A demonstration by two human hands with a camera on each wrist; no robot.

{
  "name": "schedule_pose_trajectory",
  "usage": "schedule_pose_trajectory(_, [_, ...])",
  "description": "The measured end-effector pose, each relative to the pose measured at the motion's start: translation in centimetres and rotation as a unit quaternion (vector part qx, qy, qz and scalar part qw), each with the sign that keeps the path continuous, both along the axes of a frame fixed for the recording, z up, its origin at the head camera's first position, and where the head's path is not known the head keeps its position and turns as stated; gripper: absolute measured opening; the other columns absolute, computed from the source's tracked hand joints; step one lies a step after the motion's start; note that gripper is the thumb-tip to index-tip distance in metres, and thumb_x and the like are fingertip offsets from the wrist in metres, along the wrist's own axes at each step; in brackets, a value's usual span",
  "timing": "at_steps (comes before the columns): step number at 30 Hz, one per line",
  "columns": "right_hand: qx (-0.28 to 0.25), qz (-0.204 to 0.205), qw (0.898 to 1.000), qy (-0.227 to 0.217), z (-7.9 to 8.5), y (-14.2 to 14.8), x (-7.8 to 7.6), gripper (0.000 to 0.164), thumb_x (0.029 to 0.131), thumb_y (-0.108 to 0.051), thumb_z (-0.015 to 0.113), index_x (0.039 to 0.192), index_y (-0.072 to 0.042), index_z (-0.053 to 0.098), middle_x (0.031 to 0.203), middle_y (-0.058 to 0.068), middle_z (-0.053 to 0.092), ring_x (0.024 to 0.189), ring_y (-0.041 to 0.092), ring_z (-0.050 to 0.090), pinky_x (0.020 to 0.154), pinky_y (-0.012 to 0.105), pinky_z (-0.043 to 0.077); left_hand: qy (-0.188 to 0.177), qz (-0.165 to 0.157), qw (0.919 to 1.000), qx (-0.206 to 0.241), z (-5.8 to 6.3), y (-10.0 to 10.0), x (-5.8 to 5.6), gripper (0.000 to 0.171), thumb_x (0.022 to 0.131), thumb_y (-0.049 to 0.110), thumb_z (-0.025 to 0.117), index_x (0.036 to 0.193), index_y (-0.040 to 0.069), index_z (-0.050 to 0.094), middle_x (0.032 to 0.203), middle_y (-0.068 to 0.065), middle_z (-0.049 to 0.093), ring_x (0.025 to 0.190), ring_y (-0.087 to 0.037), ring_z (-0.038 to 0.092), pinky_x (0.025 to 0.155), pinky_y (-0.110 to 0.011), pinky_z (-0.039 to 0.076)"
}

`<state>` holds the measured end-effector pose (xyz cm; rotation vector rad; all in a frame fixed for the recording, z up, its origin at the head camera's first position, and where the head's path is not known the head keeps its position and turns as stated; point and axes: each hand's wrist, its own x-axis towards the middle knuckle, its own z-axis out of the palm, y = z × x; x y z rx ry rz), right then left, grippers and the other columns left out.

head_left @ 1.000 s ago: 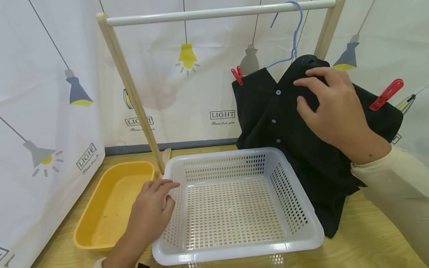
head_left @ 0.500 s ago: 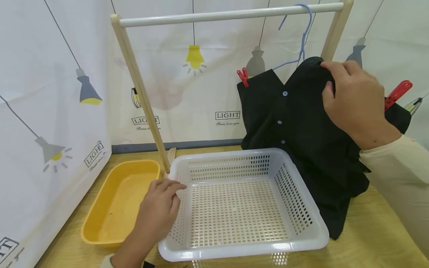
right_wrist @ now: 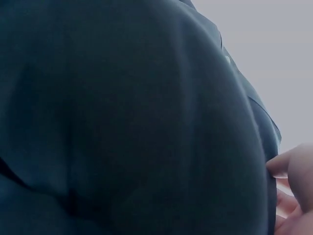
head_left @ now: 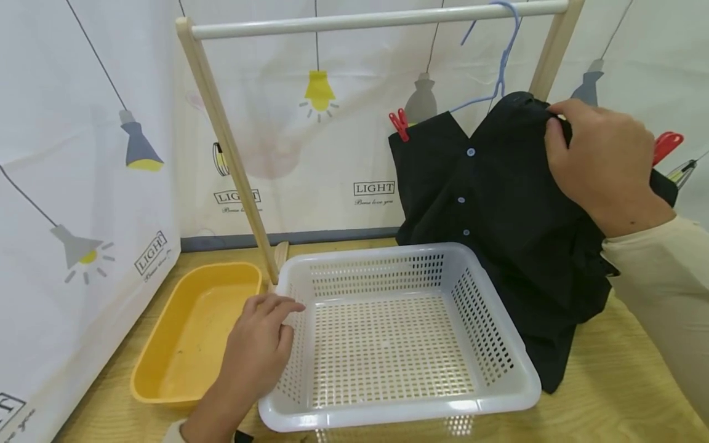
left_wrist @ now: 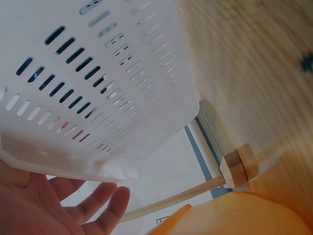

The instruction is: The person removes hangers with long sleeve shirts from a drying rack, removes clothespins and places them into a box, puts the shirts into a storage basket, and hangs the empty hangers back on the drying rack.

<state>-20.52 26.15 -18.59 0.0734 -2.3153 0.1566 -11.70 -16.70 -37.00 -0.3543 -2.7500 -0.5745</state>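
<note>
The black shirt (head_left: 515,246) hangs at the basket's two o'clock, its blue hanger (head_left: 503,71) hooked on the white bar (head_left: 332,23), which bears its weight. Red clips at the shirt's ten (head_left: 399,126) and two o'clock (head_left: 667,146) presumably stop it slipping. The right hand (head_left: 606,157) pinches the shoulder cloth, perhaps to steady it. The left hand (head_left: 257,344), fingers loosely bent, rests on the basket (head_left: 399,416) at nine o'clock, probably bracing it; the yellow tray (head_left: 194,344) lies beyond, also toward nine.

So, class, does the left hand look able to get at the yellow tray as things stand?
Probably yes: the left hand is at the left rim of the white basket, close beside the yellow tray, and nothing visible blocks the way.
</note>
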Motion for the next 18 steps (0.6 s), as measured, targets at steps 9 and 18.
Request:
schedule_pose_trajectory(9, [-0.026,0.025,0.999,0.011,0.26,0.03,-0.28,0.039,0.103,-0.024,0.048,0.122,0.006,0.065,0.113,0.035,0.066,0.096,0.056,0.062,0.074,0.067,0.048,-0.001,0.005,1.0,0.004,0.03,-0.29,0.09,0.028,0.093,0.009,0.053,0.11,0.019,0.073,0.12,0.001,0.067,0.12,-0.026,0.052,0.096,-0.05,0.051])
schedule_pose_trajectory(18, [-0.026,0.014,0.999,0.032,0.41,-0.42,-0.21,0.041,0.103,-0.026,0.048,0.125,0.005,0.065,0.115,0.033,0.066,0.097,0.056,0.062,0.076,0.067,0.049,-0.002,0.011,0.9999,-0.002,0.02,-0.24,0.04,0.027,0.096,0.012,0.051,0.109,0.019,0.074,0.121,0.002,0.067,0.12,-0.025,0.052,0.095,-0.05,0.052])
